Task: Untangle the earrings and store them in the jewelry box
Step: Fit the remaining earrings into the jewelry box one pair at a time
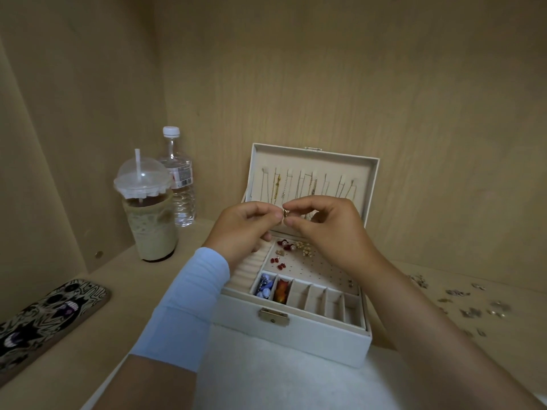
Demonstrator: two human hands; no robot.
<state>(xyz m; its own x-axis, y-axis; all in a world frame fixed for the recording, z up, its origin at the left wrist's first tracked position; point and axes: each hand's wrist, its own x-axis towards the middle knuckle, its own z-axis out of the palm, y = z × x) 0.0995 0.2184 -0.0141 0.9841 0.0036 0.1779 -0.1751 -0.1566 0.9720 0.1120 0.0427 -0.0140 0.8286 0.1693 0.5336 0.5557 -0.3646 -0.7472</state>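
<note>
A small gold earring (285, 213) is held above the open jewelry box (296, 329), pinched from either side by the left hand (245, 229) and the right hand (325, 229), thumb and forefinger of each closed on it. Red and gold earrings (291, 248) are seen on the box's perforated panel. Loose silver pieces (470, 303) are scattered on the worktop (88, 335) to the right. An iced coffee cup (148, 220), a water bottle (177, 179) and a phone (44, 318) are placed at the left.
</note>
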